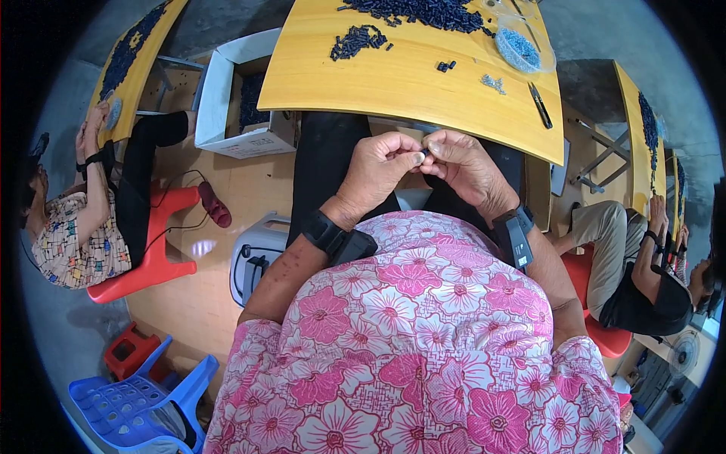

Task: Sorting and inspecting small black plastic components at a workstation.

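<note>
My left hand (378,170) and my right hand (470,170) meet in front of my body, just off the table's near edge. Both are closed in a pinch, fingertips together, on a small dark piece (425,152). Most of it is hidden by the fingers, so its exact kind cannot be made out. On the table ahead lie a small heap of short dark-blue tube-like pieces (358,41) and a larger pile of them (423,12). A few loose dark pieces (446,66) lie nearer, beside some tiny clear parts (494,82).
Black thread snips (540,104) lie at the right of the wooden table (318,83), near a clear bowl (546,62) of light-blue bits. A white carton (219,94) holding dark pieces stands left. People sit at neighbouring tables on both sides. A blue chair (125,408) stands lower left.
</note>
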A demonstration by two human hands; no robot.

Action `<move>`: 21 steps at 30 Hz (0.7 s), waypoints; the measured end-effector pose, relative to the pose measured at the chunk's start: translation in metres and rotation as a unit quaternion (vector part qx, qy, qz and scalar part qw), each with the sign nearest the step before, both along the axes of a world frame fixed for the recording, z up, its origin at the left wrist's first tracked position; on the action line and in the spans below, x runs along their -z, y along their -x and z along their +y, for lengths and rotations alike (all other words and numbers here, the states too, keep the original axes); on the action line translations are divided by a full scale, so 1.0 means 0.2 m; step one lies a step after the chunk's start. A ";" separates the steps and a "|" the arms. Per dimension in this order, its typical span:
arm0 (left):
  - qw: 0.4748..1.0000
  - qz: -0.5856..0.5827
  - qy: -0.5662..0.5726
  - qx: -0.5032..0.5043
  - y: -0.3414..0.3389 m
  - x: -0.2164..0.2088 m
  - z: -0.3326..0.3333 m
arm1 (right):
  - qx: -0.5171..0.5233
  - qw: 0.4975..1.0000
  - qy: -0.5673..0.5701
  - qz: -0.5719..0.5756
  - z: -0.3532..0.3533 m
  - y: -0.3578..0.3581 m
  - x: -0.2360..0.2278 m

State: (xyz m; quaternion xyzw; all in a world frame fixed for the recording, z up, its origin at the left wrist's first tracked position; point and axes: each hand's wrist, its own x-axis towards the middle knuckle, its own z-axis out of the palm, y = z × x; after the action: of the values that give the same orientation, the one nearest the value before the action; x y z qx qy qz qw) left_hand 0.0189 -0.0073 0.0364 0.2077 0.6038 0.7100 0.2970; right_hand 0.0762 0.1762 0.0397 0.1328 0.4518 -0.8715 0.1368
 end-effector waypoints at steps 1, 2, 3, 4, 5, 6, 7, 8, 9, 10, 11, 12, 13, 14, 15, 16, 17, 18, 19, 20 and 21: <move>1.000 -0.010 -0.004 -0.003 -0.01 0.00 0.00 | 0.006 1.000 0.018 -0.002 -0.01 -0.01 0.01; 1.000 -0.009 -0.004 -0.003 -0.01 0.00 0.00 | 0.011 0.999 0.037 -0.004 -0.01 -0.01 0.01; 1.000 -0.006 -0.003 -0.001 -0.01 -0.01 0.00 | 0.013 0.999 0.037 -0.004 -0.01 -0.02 0.02; 1.000 -0.002 -0.002 0.001 -0.01 -0.01 0.00 | 0.006 0.999 0.039 0.001 -0.01 -0.02 0.02; 1.000 -0.002 -0.002 0.003 -0.01 -0.01 0.00 | -0.002 0.999 0.042 0.005 0.00 -0.02 0.02; 1.000 -0.023 0.005 0.012 -0.01 -0.01 0.00 | -0.001 0.999 0.042 0.006 0.00 -0.02 0.02; 0.999 -0.044 0.012 0.022 0.00 -0.01 0.00 | -0.009 0.999 0.050 0.003 0.00 -0.02 0.02; 0.999 -0.044 0.013 0.023 0.00 -0.01 0.00 | -0.018 0.998 0.057 0.001 0.00 -0.02 0.02; 0.997 -0.074 0.019 0.025 0.01 -0.02 0.00 | -0.016 0.998 0.058 0.000 0.00 -0.02 0.02; 0.994 -0.105 0.026 0.027 0.01 -0.03 0.00 | -0.016 0.999 0.046 0.001 0.01 -0.02 0.02; 0.994 -0.106 0.027 0.029 0.00 -0.02 0.00 | -0.016 0.999 0.034 0.002 0.01 -0.02 0.02; 0.991 -0.126 0.017 0.031 0.00 -0.02 0.00 | -0.010 1.000 0.029 0.001 0.00 -0.02 0.02; 0.989 -0.145 0.007 0.033 0.00 -0.01 -0.01 | -0.010 0.999 0.030 0.000 0.00 -0.02 0.02; 0.989 -0.146 0.007 0.033 0.01 -0.02 -0.01 | -0.009 0.999 0.034 -0.003 -0.01 -0.02 0.02; 0.986 -0.161 -0.003 0.038 0.01 -0.02 -0.01 | -0.010 0.999 0.036 -0.007 -0.01 -0.02 0.01; 0.983 -0.176 -0.014 0.042 0.01 -0.02 -0.01 | -0.012 0.999 0.036 -0.009 0.00 -0.02 0.00; 0.983 -0.177 -0.016 0.039 0.01 -0.02 0.00 | -0.014 0.999 0.033 -0.009 0.00 -0.02 -0.01; 0.980 -0.189 -0.029 0.049 0.01 -0.01 0.00 | -0.016 0.999 0.031 -0.008 0.00 -0.01 -0.02; 0.977 -0.199 -0.042 0.059 0.01 -0.01 0.00 | -0.019 0.999 0.031 -0.008 0.00 -0.01 -0.02; 0.978 -0.199 -0.043 0.057 0.01 -0.01 0.00 | -0.015 0.999 0.028 -0.010 0.00 -0.01 -0.01; 0.975 -0.210 -0.037 0.059 0.01 -0.01 0.00 | -0.009 1.000 0.025 -0.011 0.00 -0.02 -0.01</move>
State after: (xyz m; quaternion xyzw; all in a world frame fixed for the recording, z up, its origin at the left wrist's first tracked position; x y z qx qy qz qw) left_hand 0.0179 -0.0080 0.0381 0.1006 0.4880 0.7407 0.4507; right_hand 0.0802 0.1757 0.0414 0.1353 0.4297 -0.8797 0.1525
